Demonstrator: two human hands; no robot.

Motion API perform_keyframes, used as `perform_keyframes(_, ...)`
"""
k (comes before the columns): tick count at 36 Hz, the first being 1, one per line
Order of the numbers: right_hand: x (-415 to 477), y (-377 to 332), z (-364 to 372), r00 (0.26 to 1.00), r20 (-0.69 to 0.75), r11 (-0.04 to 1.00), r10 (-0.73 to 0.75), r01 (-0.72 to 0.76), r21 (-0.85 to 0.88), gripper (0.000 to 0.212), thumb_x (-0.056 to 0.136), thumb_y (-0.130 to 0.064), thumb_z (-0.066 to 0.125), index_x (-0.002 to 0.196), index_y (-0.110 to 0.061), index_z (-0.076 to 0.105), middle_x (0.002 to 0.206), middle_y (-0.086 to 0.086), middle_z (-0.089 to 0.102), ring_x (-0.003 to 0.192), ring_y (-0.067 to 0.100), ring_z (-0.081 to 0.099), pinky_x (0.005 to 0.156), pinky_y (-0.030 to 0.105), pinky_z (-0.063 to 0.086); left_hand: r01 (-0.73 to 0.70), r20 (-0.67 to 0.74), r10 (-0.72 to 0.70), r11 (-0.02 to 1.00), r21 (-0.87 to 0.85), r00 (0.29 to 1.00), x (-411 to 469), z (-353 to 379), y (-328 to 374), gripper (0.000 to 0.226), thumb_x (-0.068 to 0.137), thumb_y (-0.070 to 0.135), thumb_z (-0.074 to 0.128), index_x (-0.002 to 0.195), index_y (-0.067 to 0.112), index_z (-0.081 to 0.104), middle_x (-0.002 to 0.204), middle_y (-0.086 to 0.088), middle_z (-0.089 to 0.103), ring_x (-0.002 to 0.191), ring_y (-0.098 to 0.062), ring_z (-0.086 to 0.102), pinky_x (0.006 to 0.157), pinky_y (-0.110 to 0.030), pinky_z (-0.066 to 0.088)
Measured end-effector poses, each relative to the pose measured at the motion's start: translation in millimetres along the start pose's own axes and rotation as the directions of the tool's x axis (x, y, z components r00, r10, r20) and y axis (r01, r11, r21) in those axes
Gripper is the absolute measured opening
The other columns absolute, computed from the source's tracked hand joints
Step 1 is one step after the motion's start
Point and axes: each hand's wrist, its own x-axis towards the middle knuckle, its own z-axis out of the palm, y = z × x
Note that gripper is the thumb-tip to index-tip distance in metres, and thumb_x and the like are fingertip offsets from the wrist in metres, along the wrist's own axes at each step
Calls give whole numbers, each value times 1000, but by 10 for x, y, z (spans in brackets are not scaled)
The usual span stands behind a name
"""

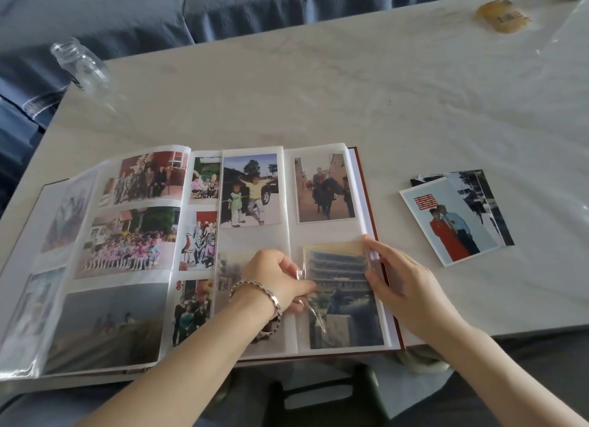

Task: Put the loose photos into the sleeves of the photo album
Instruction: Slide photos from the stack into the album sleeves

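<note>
Near edge: the album (371, 200) lies open along the near edge of the table (318, 85), and its lower border juts slightly over that edge.
Open room: a wide bare stretch of table is left behind the album and to its right, up to the far edge.
Album pages: the left page and the middle column are filled with photos; on the right page three sleeves are filled.
Task photo: a photo (342, 302) of a tall building is seen in the lower right sleeve (315, 318), slightly tilted, under lifted, wrinkled film.
Left hand: the left hand (274, 277), with a bracelet (261, 294) on the wrist, is curled, and the left edge of the film is pinched between thumb and fingers.
Right hand: the right hand (401, 280) is laid with nearly straight fingers against the photo's right edge, the thumb at its upper right corner; nothing is gripped.
Loose photos: a small pile of loose photos (455, 222) is left on the table right of the album, well apart from it.
Other things: a glass jar (81, 65) is set at the far left corner, and a yellowish lump (503, 15) at the far right.
In the way: the lower middle sleeve is partly covered by the left forearm.
</note>
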Motion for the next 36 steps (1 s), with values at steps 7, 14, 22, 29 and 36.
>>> perform_keyframes(7, 8, -122, -70, 992, -105, 998, 63, -63, -2, 41, 88, -26, 57, 127, -32, 45, 113, -23, 46, 96, -2, 51, 69, 2, 41, 116, 154, -62, 922, -369, 986, -2, -116, -28, 22, 73, -3, 73, 90, 1, 59, 81, -16, 70, 59, -19, 68, 49, -24, 54)
perform_keyframes(14, 179, -400, -128, 986, 30, 974, 165, -167, 151, 47, 87, -28, 55, 131, -15, 46, 84, -10, 63, 80, 6, 63, 66, 13, 52, 72, 212, 28, 891, -449, 977, -61, -188, -81, 23, 78, -4, 66, 98, 4, 57, 82, -15, 70, 61, -17, 69, 52, -24, 56)
perform_keyframes(22, 224, -679, -80, 981, 153, 839, 122, -184, 512, 30, 86, -34, 55, 116, -30, 55, 99, -18, 69, 92, 0, 65, 74, 13, 51, -393, -381, 519, 845, 363, 765, 4, -507, -200, 20, 87, 13, 61, 107, 16, 60, 103, 10, 58, 70, -4, 56, 60, -7, 40)
perform_keyframes(29, 208, -973, 375, 892, 432, 991, -137, 119, 69, 52, 83, -65, 25, 133, -56, 33, 151, -29, 11, 139, -3, 6, 114, 31, 18, -333, -553, 308, 941, 58, 774, 131, -828, -299, 30, 97, 24, 43, 123, 13, 54, 118, 0, 57, 99, -11, 54, 79, -19, 39)
perform_keyframes(36, 304, -796, 666, 867, 392, 887, -307, 410, -213, 43, 98, -27, 39, 141, -26, 40, 154, -6, 18, 143, 9, 3, 117, 24, 2, -530, -63, 659, 653, 541, 749, 169, -650, -353, 43, 99, 25, 37, 141, 28, 34, 143, 21, 7, 138, -1, 7, 117, -28, 10)
